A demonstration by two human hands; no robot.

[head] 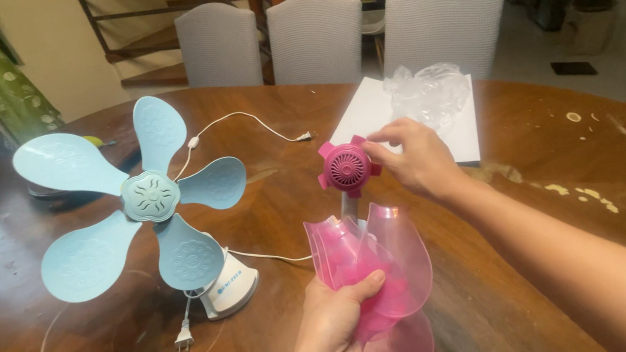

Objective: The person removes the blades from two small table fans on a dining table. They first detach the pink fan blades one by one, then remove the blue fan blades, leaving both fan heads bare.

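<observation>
Two small fans share the brown wooden bench (595, 156), and the pink fan (360, 219) is the one in the hands. Its blades are clear pink plastic, folded together in a bunch like closed petals, and its round pink motor hub (346, 168) has a fine grille on its face and stubby tabs round the rim. The left hand (335, 327) is closed round the lower part of the bunched blades, thumb laid across the front. The right hand (413, 158) pinches the right edge of the hub with its fingertips, just above the blades. The fan is held up off the bench, near its front edge. To the left stands a pale blue fan (151, 196) with five spread blades on a white base, its cord trailing. Behind the right hand, crumpled clear plastic wrap (429, 92) lies on a flat white box (374, 112).
</observation>
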